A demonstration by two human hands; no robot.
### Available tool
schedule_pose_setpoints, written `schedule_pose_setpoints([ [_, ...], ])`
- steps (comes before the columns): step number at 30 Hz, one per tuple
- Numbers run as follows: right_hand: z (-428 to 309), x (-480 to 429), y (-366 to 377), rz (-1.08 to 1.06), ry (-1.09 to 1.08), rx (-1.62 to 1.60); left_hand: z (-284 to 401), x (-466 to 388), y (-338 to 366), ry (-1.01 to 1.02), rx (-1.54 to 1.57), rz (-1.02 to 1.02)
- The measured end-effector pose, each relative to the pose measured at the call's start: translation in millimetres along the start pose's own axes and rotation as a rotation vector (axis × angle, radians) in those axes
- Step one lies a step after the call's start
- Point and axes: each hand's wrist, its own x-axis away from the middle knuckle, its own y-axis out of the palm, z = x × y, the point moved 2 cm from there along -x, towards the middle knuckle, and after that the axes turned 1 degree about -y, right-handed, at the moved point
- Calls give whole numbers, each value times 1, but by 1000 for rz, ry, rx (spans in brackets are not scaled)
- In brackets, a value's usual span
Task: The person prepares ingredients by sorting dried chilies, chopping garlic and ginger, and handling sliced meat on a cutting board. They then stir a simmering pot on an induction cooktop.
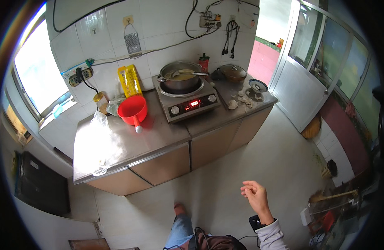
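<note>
My right hand [255, 195] is held over the floor with nothing in it, fingers loosely bent and a little apart. A dark wrist device and a light sleeve show behind it. My left hand is out of view. Before me stands a metal-topped counter [160, 131]. On it, an induction cooker [192, 107] with a lit red display carries a metal pot [180, 82]. A ladle [185, 73] lies across the pot, which holds a yellowish liquid. To the left sits a red plastic dipper [138, 107], its handle pointing towards me.
Eggshell-like scraps [242, 101] lie beside a patterned bowl [258, 85] and a lidded pan [233, 72]. Left are a yellow packet [130, 81], a jar [100, 101] and a clear plastic bag [103, 140]. A grater [133, 43] hangs above; a metal-framed door [299, 90] stands ajar at right.
</note>
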Motion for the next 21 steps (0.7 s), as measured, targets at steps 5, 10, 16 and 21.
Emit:
schedule_pose_setpoints([
  [5,-64,-111,49,-36,-146,5,81,-55,57,-2,18,-21],
  [10,-143,-218,90,26,-391,184,224,-110,46,88,-99,19],
  [16,-189,-376,117,142,-752,451,379,-114,17,317,-234,284],
  [21,-210,-490,127,186,-1052,873,415,-110,43,415,-99,437],
])
